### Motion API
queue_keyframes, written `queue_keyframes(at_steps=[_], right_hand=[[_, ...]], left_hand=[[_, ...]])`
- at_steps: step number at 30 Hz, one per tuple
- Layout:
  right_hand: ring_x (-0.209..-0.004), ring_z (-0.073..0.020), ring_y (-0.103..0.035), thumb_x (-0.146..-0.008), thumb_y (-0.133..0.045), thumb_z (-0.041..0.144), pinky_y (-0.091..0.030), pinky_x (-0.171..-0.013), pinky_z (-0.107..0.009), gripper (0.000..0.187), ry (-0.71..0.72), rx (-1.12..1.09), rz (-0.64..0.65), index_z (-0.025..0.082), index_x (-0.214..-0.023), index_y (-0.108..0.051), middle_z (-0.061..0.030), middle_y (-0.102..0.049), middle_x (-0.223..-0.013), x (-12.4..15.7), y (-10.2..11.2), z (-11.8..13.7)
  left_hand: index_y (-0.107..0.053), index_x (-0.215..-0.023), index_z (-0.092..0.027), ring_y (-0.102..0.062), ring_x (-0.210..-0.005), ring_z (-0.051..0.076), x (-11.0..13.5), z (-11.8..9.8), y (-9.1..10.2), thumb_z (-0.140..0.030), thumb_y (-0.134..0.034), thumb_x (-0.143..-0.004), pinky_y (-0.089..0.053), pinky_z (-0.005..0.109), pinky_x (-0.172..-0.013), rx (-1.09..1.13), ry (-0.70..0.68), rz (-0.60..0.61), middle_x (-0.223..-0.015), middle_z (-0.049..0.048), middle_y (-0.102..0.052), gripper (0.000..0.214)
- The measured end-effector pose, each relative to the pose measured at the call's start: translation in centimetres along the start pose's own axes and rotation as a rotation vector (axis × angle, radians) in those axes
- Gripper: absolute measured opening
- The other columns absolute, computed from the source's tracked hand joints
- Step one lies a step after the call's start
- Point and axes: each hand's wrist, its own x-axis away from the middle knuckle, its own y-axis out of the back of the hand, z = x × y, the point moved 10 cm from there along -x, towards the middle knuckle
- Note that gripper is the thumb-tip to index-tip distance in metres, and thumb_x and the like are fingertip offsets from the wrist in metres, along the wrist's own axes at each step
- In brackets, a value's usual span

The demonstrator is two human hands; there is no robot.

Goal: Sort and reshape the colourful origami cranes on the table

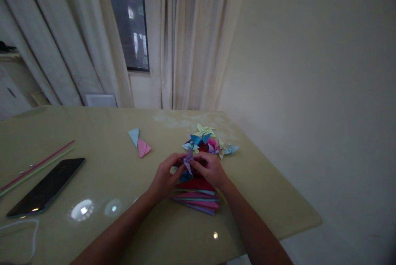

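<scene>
A small purple origami piece (pixel 188 160), folded with pointed tips, is pinched between both hands. My left hand (pixel 166 175) grips it from the left, fingers closed. From the other side, my right hand (pixel 210 169) holds it between thumb and fingers. Just behind the hands lies a pile of folded paper pieces, among them a blue one (pixel 201 138) and a pale green one (pixel 204 130). Below the hands a stack of coloured paper (pixel 198 201) in red, pink and purple lies on the table, its upper part partly hidden by them.
On the table (pixel 108 145), a light blue folded triangle (pixel 134 136) and a pink one (pixel 143 148) lie left of the pile. Farther left are a black phone (pixel 46 186), two thin sticks (pixel 40 166) and a white cable (pixel 34 236). A wall (pixel 309 92) borders the right side.
</scene>
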Motion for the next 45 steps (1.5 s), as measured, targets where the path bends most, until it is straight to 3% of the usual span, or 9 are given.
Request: queue_keyframes(at_steps=[3, 7, 12, 15, 19, 23, 28, 35, 45], right_hand=[[-0.068, -0.0175, -0.061, -0.097, -0.067, 0.058, -0.046, -0.064, -0.028, 0.040, 0.024, 0.007, -0.007, 0.019, -0.101, -0.075, -0.0020, -0.070, -0.078, 0.1, 0.0, 0.3], [-0.072, -0.0175, -0.062, -0.085, -0.084, 0.054, -0.048, -0.066, -0.028, 0.055, 0.084, -0.020, -0.013, 0.023, -0.127, -0.068, -0.0035, -0.072, -0.098, 0.4, -0.1, 1.0], [-0.082, -0.0219, -0.064, -0.098, -0.068, 0.045, -0.050, -0.078, -0.033, 0.024, 0.161, 0.078, -0.124, 0.022, -0.095, -0.076, -0.0057, -0.070, -0.089, 0.3, 1.0, 1.8], [-0.078, -0.0212, -0.062, -0.099, -0.065, 0.045, -0.050, -0.074, -0.032, 0.027, 0.103, 0.099, -0.360, 0.021, -0.095, -0.076, -0.0064, -0.070, -0.087, 0.5, 4.5, 0.8], [-0.076, -0.0208, -0.065, -0.097, -0.063, 0.052, -0.052, -0.070, -0.031, 0.038, -0.047, 0.080, -0.657, 0.017, -0.105, -0.076, -0.0086, -0.074, -0.092, 1.3, 9.7, -2.1], [-0.062, -0.0183, -0.064, -0.088, -0.066, 0.053, -0.050, -0.059, -0.030, 0.051, -0.160, 0.105, -0.705, 0.014, -0.120, -0.073, -0.0088, -0.075, -0.093, 1.4, 11.5, -4.6], [-0.063, -0.0184, -0.064, -0.091, -0.062, 0.044, -0.051, -0.061, -0.030, 0.040, -0.119, 0.144, -0.722, 0.015, -0.117, -0.073, -0.0077, -0.074, -0.091, 1.6, 11.2, -3.8], [-0.073, -0.0196, -0.065, -0.096, -0.061, 0.035, -0.053, -0.071, -0.031, 0.027, 0.020, 0.207, -0.627, 0.018, -0.111, -0.075, -0.0065, -0.074, -0.091, 1.1, 8.4, -1.3], [-0.077, -0.0201, -0.065, -0.097, -0.061, 0.030, -0.053, -0.074, -0.032, 0.020, 0.096, 0.281, -0.566, 0.018, -0.105, -0.075, -0.0075, -0.074, -0.094, 0.9, 6.7, -0.1]], left_hand=[[-0.073, -0.106, -0.021, -0.070, -0.081, 0.018, -0.1, 0.4, 0.5, -0.032, -0.064, -0.097, -0.057, 0.028, -0.076, -0.024, 0.044, -0.029, -0.092, 0.0039, -0.075, 0.017], [-0.074, -0.099, -0.019, -0.069, -0.078, 0.018, 0.0, 1.0, 0.0, -0.041, -0.058, -0.102, -0.055, 0.027, -0.072, 0.046, 0.106, 0.010, -0.088, 0.0041, -0.075, 0.027], [-0.075, -0.098, -0.020, -0.069, -0.079, 0.019, -0.3, 1.3, -0.5, -0.045, -0.050, -0.105, -0.054, 0.028, -0.073, 0.024, 0.086, 0.076, -0.086, 0.0043, -0.074, 0.036], [-0.074, -0.111, -0.019, -0.071, -0.092, 0.022, -1.2, 2.5, 3.0, -0.043, -0.047, -0.106, -0.056, 0.033, -0.084, -0.163, 0.089, -0.083, -0.101, 0.0083, -0.077, 0.037], [-0.065, -0.133, -0.012, -0.062, -0.124, 0.036, -1.1, 5.3, 9.5, -0.041, -0.049, -0.101, -0.049, 0.052, -0.104, -0.784, 0.212, -0.271, -0.135, 0.0204, -0.068, 0.046], [-0.061, -0.140, -0.015, -0.055, -0.133, 0.041, 0.1, 9.4, 12.1, -0.047, -0.046, -0.104, -0.048, 0.055, -0.104, -1.181, 0.448, -0.059, -0.150, 0.0198, -0.059, 0.050], [-0.072, -0.108, -0.014, -0.066, -0.114, 0.031, 0.3, 10.7, 10.8, -0.035, -0.035, -0.108, -0.051, 0.039, -0.096, -1.226, 0.467, 0.206, -0.120, 0.0162, -0.074, 0.042], [-0.068, -0.115, -0.013, -0.070, -0.107, 0.029, -0.1, 10.2, 10.9, -0.012, -0.035, -0.103, -0.052, 0.034, -0.082, -1.216, 0.488, 0.213, -0.112, 0.0153, -0.075, 0.036], [-0.071, -0.098, -0.012, -0.068, -0.107, 0.034, 0.0, 9.4, 11.0, -0.013, -0.040, -0.100, -0.054, 0.039, -0.082, -1.151, 0.483, 0.140, -0.108, 0.0203, -0.071, 0.031]])
